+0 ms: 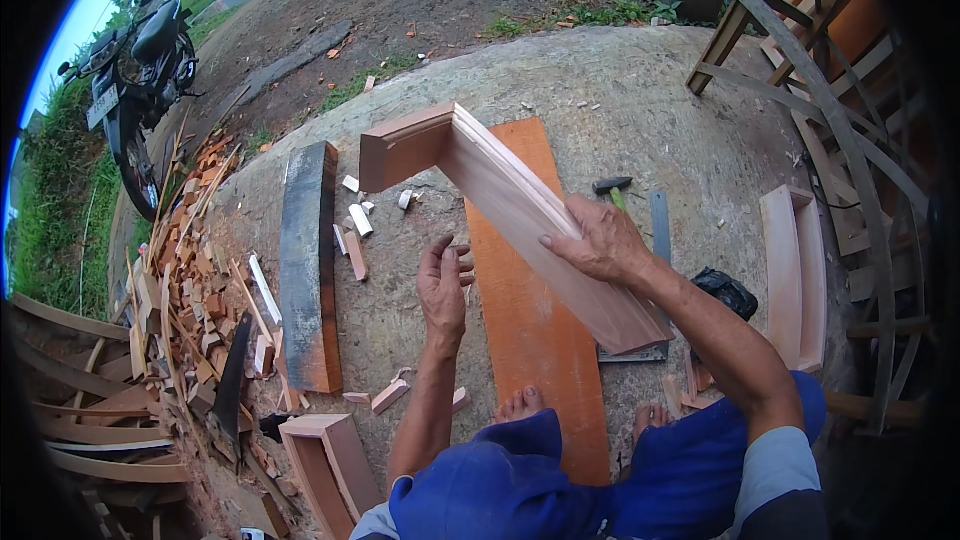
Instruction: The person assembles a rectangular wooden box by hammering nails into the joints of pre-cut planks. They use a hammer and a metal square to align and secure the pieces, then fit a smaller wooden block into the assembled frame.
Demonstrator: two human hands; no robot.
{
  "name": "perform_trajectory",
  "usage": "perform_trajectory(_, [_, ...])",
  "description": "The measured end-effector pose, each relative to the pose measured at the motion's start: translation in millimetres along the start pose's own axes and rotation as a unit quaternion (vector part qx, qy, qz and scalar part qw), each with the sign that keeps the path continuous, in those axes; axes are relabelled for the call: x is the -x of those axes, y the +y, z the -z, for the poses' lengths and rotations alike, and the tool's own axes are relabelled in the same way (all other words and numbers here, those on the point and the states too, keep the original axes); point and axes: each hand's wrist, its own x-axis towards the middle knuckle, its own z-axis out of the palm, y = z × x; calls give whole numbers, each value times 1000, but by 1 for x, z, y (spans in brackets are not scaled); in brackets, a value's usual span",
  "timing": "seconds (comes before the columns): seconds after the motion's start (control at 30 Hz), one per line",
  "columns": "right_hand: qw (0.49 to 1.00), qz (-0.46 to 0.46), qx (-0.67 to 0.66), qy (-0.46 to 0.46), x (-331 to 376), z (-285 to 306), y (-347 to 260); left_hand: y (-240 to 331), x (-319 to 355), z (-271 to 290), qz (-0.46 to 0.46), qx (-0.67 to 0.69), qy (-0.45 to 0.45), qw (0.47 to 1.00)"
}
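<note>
- Right hand (600, 240) grips the upper edge of our moulded wooden frame piece (520, 210), fingers wrapped over the top and thumb on the near face, clamped firmly around it.
- Left hand (443, 285) hangs free just at nine o'clock of the frame piece, fingers loosely curled and half spread, holding nothing and touching nothing that we can see.
- We hold the frame piece raised above the orange board (530, 330), which lies flat on the concrete floor (640, 100).
- Its long arm runs from about five o'clock, near our knee, up to eleven o'clock, where it meets a short arm at a mitred corner (452, 125); the short arm turns off toward nine o'clock.
- We judge the main risk to be that corner joint: with only one hand carrying the weight near the middle, the short arm levers on the joint and could open or crack it.
- A slip of our grip could drop the piece onto the board or onto our bare feet (520, 403) below.
- At three o'clock of the piece, a hammer (612, 185) and a steel square (660, 230) lie on the floor, close enough to dent the moulding if we lower it carelessly.
</note>
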Motion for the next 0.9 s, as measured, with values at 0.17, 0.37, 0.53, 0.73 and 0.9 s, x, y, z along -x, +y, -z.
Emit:
perform_trajectory(0.17, [987, 94, 127, -12, 0, 12, 8, 26, 15, 2, -171, -170, -61, 969])
perform_trajectory(0.37, [985, 118, 127, 23, 14, -13, -8, 23, 4, -19, 12, -74, -63, 995])
perform_trajectory(0.53, [984, 132, 110, 45, 28, -24, -26, 27, 4, -53, 3, -11, -73, 997])
perform_trajectory(0.73, [981, 160, 96, 55, 41, -45, -42, 39, -6, -84, -74, -7, 9, 997])
perform_trajectory(0.9, [989, 145, 23, -23, 53, -40, -57, 51, -16, -68, -46, -83, -50, 994])
